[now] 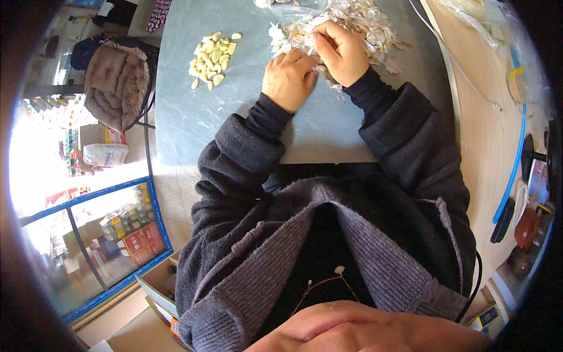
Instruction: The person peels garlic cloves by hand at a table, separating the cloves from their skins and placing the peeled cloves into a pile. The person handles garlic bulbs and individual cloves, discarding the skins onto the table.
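Observation:
My left hand (288, 79) is at the near edge of a pile of papery garlic skins (365, 26), its fingers curled down and the fingertips hidden. A pale purplish scrap of skin (321, 69) shows beside its thumb. My right hand (341, 53) is just right of it, over the pile, with thumb and forefinger bent together. Whatever may be between those fingers is too small to make out. To the left, peeled garlic cloves (213, 59) lie in a loose heap, apart from the skins.
The grey tabletop (193, 127) carries both heaps. A clear plastic bag (303, 9) is at its far edge. Along the right runs a light wooden surface (479, 145) with a white cable (462, 70). A brown cushioned chair (116, 83) and a blue-framed glass case (94, 246) stand left.

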### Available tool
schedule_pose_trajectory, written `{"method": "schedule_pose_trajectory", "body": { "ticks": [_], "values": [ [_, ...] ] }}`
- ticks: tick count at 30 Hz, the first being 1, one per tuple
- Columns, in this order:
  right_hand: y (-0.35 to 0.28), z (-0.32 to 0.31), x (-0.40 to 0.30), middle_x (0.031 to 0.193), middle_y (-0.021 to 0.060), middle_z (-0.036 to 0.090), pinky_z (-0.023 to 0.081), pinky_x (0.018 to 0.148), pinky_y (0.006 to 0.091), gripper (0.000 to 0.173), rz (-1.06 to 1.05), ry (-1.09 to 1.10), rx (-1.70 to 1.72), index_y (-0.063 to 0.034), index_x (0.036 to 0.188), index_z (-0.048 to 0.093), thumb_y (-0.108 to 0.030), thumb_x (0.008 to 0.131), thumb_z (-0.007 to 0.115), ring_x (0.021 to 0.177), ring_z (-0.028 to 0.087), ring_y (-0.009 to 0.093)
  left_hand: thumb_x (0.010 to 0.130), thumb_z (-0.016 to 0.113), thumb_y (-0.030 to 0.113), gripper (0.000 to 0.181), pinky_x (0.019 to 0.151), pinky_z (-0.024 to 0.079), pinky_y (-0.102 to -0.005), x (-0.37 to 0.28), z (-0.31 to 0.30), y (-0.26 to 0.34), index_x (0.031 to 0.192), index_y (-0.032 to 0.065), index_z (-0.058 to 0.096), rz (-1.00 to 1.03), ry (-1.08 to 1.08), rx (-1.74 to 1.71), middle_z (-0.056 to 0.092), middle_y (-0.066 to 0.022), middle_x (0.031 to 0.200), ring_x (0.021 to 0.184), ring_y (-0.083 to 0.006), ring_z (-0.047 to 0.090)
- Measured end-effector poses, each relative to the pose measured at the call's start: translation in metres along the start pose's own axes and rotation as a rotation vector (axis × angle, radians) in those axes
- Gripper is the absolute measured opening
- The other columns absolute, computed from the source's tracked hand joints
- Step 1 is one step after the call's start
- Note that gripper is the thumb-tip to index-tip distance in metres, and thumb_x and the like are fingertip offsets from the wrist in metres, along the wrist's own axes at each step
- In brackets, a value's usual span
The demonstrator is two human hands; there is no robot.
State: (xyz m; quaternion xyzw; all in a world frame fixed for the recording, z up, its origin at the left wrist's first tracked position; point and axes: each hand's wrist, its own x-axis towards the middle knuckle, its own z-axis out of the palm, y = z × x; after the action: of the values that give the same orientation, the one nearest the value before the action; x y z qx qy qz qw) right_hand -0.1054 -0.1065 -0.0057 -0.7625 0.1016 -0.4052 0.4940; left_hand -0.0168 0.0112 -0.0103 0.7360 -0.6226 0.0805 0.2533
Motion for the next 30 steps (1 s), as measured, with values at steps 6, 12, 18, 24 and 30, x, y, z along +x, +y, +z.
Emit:
{"method": "schedule_pose_trajectory", "body": {
  "ticks": [6, 12, 18, 24, 30],
  "values": [
    [0.003, -0.001, 0.004, 0.067, 0.0088, 0.056, 0.043, 0.052, 0.0275, 0.016, -0.034, 0.030, 0.002, -0.0012, 0.080, 0.054, -0.017, 0.082, 0.056, 0.057, 0.054, 0.018, 0.068, 0.055, 0.003, 0.015, 0.065, 0.046, -0.0349, -0.001, -0.002, -0.018, 0.081, 0.0033, 0.061, -0.186, 0.128, -0.358, 0.057, -0.0121, 0.081, 0.071, -0.0281, 0.057],
    [-0.010, 0.001, -0.001, 0.072, 0.0040, 0.056, 0.042, 0.053, 0.0242, 0.009, -0.105, -0.149, -0.160, -0.0043, 0.086, 0.056, -0.010, 0.080, 0.059, 0.056, 0.050, 0.013, 0.071, 0.055, 0.001, 0.013, 0.058, 0.047, -0.0300, 0.001, -0.007, -0.020, 0.084, -0.0009, 0.060, -0.231, 0.191, -0.448, 0.055, -0.0138, 0.079, 0.065, -0.0229, 0.058],
    [0.005, 0.002, 0.000, 0.074, 0.0066, 0.058, 0.044, 0.055, 0.0266, 0.013, -0.175, -0.157, -0.275, -0.0039, 0.087, 0.055, -0.010, 0.077, 0.062, 0.060, 0.055, 0.019, 0.073, 0.056, 0.000, 0.012, 0.059, 0.046, -0.0285, 0.001, -0.012, -0.011, 0.085, -0.0014, 0.059, -0.271, 0.146, -0.558, 0.055, -0.0127, 0.078, 0.065, -0.0214, 0.057],
    [0.005, 0.004, -0.001, 0.072, 0.0062, 0.057, 0.044, 0.057, 0.0248, 0.010, -0.086, -0.148, -0.124, -0.0016, 0.086, 0.054, -0.008, 0.079, 0.059, 0.060, 0.054, 0.014, 0.075, 0.057, 0.003, 0.011, 0.062, 0.045, -0.0289, -0.004, -0.001, -0.023, 0.085, -0.0008, 0.059, -0.428, 0.153, -0.714, 0.056, -0.0120, 0.079, 0.069, -0.0209, 0.056],
    [0.007, 0.003, 0.000, 0.075, 0.0093, 0.060, 0.045, 0.058, 0.0269, 0.010, 0.081, -0.024, 0.110, -0.0003, 0.084, 0.054, -0.009, 0.080, 0.057, 0.063, 0.057, 0.018, 0.076, 0.057, 0.005, 0.012, 0.063, 0.044, -0.0279, 0.003, -0.004, -0.030, 0.087, 0.0002, 0.060, -0.243, 0.340, -0.453, 0.057, -0.0106, 0.079, 0.067, -0.0205, 0.054]
  ]
}}
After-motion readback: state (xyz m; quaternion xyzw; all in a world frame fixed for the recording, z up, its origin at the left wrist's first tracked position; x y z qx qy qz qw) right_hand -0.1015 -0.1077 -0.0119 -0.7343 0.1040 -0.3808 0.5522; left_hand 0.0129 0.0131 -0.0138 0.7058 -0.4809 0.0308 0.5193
